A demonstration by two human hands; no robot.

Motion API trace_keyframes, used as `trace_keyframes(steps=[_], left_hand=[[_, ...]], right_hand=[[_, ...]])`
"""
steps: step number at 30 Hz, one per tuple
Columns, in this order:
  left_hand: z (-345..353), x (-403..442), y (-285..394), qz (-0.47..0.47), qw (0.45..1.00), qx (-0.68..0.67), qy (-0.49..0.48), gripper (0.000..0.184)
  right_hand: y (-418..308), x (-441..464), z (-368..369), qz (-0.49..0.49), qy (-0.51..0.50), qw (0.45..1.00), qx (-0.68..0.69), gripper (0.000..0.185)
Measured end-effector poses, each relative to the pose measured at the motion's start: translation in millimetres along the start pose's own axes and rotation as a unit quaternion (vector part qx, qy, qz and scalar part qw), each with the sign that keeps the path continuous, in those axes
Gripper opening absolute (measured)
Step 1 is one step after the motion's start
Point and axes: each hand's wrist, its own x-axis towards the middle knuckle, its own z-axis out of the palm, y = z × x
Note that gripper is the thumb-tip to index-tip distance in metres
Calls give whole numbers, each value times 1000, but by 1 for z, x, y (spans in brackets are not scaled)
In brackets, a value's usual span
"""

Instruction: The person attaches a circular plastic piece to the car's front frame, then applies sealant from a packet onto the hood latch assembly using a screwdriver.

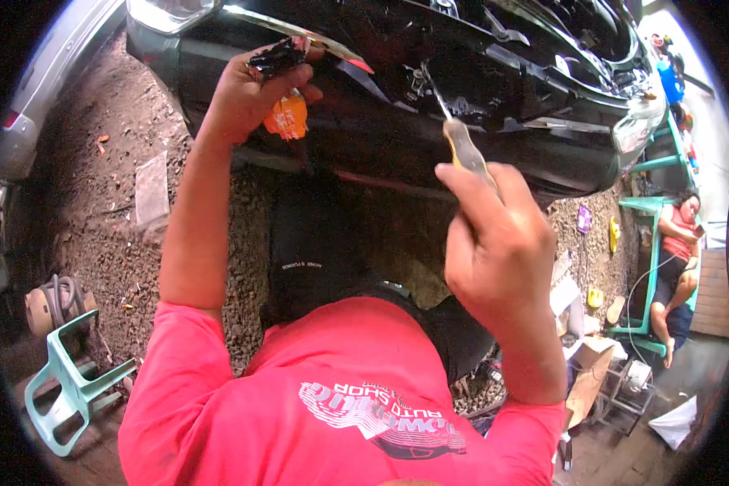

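Closed round the handle of a screwdriver (463, 148), my right hand (502, 235) is in front of the dark car bumper (348, 146). The screwdriver's shaft points up and away, its tip near a dirty, marked spot on the bumper. Farther left, my left hand (259, 93) is against the bumper's upper part and holds a crumpled black piece (279, 57). An orange object (287, 117) hangs beneath the fingers of that hand; I cannot make out what it is.
A green plastic chair (69, 385) stands at the lower left by a coiled hose (61, 300). Right, a person (676, 259) sits on a green seat. A cardboard box (589, 381) and white bag (674, 421) lie at the lower right. Gravel ground (97, 219) extends below the car.
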Motion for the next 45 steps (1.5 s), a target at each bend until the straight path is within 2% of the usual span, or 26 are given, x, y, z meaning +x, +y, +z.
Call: trace_keyframes(steps=[2,4,6,8,10,14,16,18,20,22,24,25,26,27,28,29,30,32,35,37,39,40,41,43,44,45], left_hand=[[2,0,3,-37,999,-33,7,30],[4,0,8,-38,999,-11,4,31],[8,-1,10,-66,997,-32,17,31],[3,-1,13,-63,998,-17,15,30],[4,-1,19,-99,995,10,-2,28],[7,0,12,-69,997,2,33,27],[5,0,16,-81,996,14,21,28],[13,-1,22,-86,994,-31,62,29],[10,4,15,-80,993,-49,75,30],[9,5,11,-97,992,-24,71,33],[13,4,9,-80,991,-47,98,31],[15,1,8,-74,989,-70,103,31],[23,-7,18,-89,986,-76,117,31],[24,-12,10,-137,977,-46,158,29],[35,-33,31,-141,972,-32,187,22],[34,-50,38,-178,960,65,204,19],[39,-70,59,-240,940,105,218,18],[33,-118,49,-216,933,-59,281,16],[25,-203,68,-211,892,-111,383,16],[20,-266,86,-189,865,-114,450,20],[23,-333,115,-200,821,-117,522,24],[19,-370,120,-165,816,-126,540,21],[16,-404,132,-187,781,-136,580,18],[13,-475,154,-184,745,-155,622,18],[13,-509,161,-169,744,-126,634,21],[23,-529,179,-182,710,-139,665,25]], right_hand=[[8,-12,0,41,45,988,141,32],[19,-30,-13,81,33,966,242,34],[36,-55,-18,179,48,877,443,35],[46,-68,-23,220,116,769,589,39],[69,-70,-28,178,155,716,657,65],[121,-61,-42,154,208,656,709,83],[139,-41,-50,119,188,721,656,75],[157,-18,-61,130,183,801,555,54],[189,15,-65,69,151,809,563,60],[208,57,-71,13,163,842,514,37],[252,94,-58,24,209,825,524,31],[277,105,-50,-47,235,925,295,31],[301,116,-42,-84,240,949,185,31],[326,126,-35,-120,252,957,74,32],[349,136,-20,-124,246,955,104,33],[384,143,3,-142,257,930,223,34],[410,143,6,-158,261,949,73,33],[423,143,7,-190,295,930,-111,32],[459,163,-9,-250,276,883,-287,42],[415,167,-3,-283,277,878,-269,47],[357,158,-4,-257,316,902,-142,40],[336,152,-7,-238,330,910,-81,37],[322,145,-14,-215,342,914,-25,35],[313,137,-24,-156,366,914,78,31],[318,135,-30,-141,372,912,98,31],[329,139,-32,-143,365,916,84,32]])
